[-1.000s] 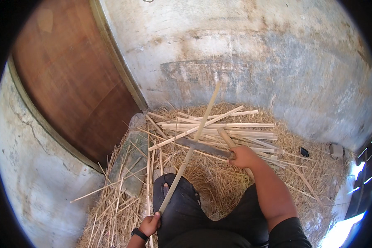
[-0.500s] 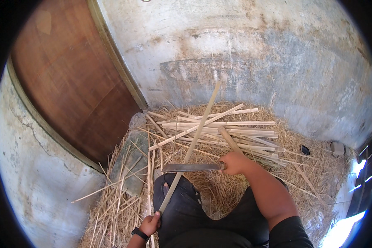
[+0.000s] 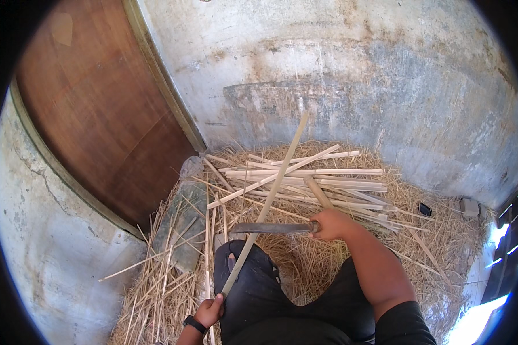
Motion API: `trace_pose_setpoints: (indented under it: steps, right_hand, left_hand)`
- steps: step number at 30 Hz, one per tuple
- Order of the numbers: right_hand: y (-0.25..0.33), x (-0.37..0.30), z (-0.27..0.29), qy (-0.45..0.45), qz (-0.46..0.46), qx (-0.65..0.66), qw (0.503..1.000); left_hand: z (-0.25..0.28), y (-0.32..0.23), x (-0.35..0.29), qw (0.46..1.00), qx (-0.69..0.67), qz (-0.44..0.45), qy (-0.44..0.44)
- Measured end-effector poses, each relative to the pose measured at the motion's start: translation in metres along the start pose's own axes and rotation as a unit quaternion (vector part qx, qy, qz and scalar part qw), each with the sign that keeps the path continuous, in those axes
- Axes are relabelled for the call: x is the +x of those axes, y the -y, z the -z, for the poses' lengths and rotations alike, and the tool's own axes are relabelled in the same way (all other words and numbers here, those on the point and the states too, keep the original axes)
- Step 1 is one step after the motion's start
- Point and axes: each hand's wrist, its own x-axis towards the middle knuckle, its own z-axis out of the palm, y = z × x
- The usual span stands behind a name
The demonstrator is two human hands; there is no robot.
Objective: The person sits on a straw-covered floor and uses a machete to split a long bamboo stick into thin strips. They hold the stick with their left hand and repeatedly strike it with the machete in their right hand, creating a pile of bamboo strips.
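Note:
My left hand [image 3: 210, 311], a dark band on its wrist, is closed around the lower end of a long pale bamboo strip [image 3: 284, 167]. The strip slants up and away over my left knee toward the wall. In my right hand [image 3: 331, 225] is a knife [image 3: 276, 228], gripped by its wooden handle [image 3: 317, 192], which sticks out past my fist. Its dark blade points left and crosses the strip just above the knee. Whether the edge bites into the strip cannot be made out.
Beyond my knees, a pile of split bamboo strips [image 3: 339, 172] lies on straw-like shavings [image 3: 305, 270]. A grey slab [image 3: 185, 247] with thin slivers is at left, beside a brown door [image 3: 109, 109]. A small black object [image 3: 425, 209] and a block [image 3: 469, 207] sit right, near the stained wall [image 3: 351, 109].
My right hand has moved the knife slightly to the right and a little away from me along the strip. My left hand and the strip stay almost where they were.

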Motion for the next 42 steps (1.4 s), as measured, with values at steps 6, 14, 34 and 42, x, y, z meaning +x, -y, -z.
trace_pose_setpoints:
  steps: [6, 14, 34, 42]
  right_hand:
    - [0.001, 0.001, 0.001, -0.008, 0.028, -0.032, 0.999]
    - [0.001, -0.001, 0.007, -0.014, 0.009, -0.004, 1.000]
    - [-0.008, -0.011, 0.012, -0.059, -0.050, -0.037, 0.996]
    - [0.019, -0.006, 0.001, -0.022, 0.084, -0.043, 0.995]
  left_hand:
    - [-0.002, 0.000, -0.003, 1.000, 0.010, -0.004, -0.013]
    - [-0.004, -0.001, -0.006, 0.998, 0.046, -0.018, -0.027]
    - [-0.011, -0.033, -0.040, 0.970, 0.199, -0.094, -0.104]
    - [-0.019, -0.027, -0.036, 0.954, 0.221, -0.139, -0.146]
